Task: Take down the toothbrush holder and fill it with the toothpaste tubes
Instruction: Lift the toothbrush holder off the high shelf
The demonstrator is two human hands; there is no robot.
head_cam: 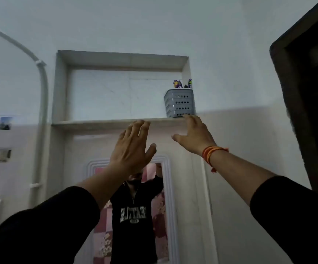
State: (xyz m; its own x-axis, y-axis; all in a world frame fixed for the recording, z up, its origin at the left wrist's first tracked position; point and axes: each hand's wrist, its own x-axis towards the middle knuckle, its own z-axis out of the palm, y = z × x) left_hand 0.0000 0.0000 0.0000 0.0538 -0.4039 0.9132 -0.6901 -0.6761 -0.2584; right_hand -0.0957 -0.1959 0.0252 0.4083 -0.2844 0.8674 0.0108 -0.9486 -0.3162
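Both hands raised toward a recessed wall niche, empty, fingers spread. Left hand (133, 147) below the pale stone shelf ledge (101, 122), palm to the wall, grasping nothing. Right hand (194, 134) with an orange thread wristband (212, 151), fingertips just at the base of the grey perforated plastic toothbrush holder (180, 102), not closed around it. Holder upright at the shelf's right end, purple toothbrush tops (182, 83) poking out. White-framed mirror (165, 187) below.
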